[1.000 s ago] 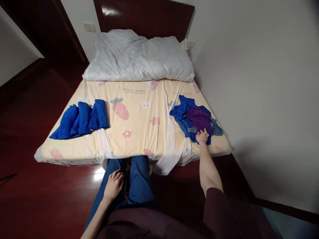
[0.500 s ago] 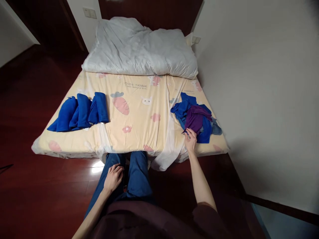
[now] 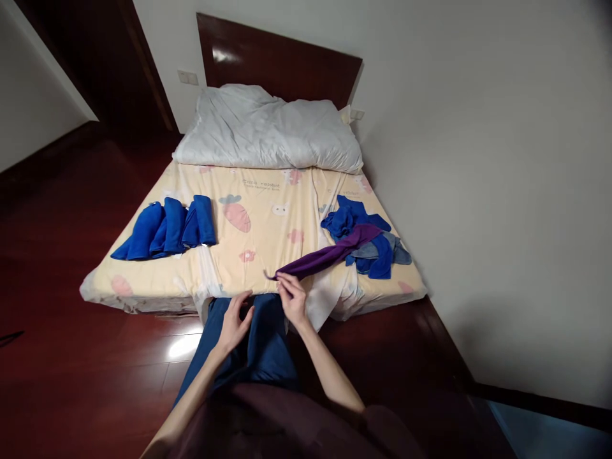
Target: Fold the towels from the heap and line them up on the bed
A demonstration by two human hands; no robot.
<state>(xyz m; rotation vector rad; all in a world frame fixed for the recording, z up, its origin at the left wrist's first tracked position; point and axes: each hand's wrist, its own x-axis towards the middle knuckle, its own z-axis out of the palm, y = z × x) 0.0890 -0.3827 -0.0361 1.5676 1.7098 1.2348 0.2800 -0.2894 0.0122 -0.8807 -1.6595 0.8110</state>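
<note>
My right hand (image 3: 292, 298) pinches one end of a purple cloth (image 3: 320, 259) near the bed's front edge. The cloth stretches up to the right, its far end lying on a heap of blue cloths (image 3: 381, 255) with a grey-blue piece (image 3: 401, 250) at its right side. My left hand (image 3: 235, 320) hovers above my lap, fingers apart, holding nothing, to the left of the purple cloth's end. Several folded blue cloths (image 3: 174, 226) lie in an overlapping row on the left of the bed.
The bed (image 3: 261, 255) has a yellow patterned sheet. A pale grey quilt (image 3: 268, 131) lies bunched before the dark headboard (image 3: 282, 60). A white wall (image 3: 478, 191) stands close on the right. White fabric (image 3: 325, 296) hangs over the bed's front edge.
My right hand has moved left from the heap, pulling the purple cloth out lengthwise. My left hand has risen off my thigh, its fingers spread. The view has tilted up.
</note>
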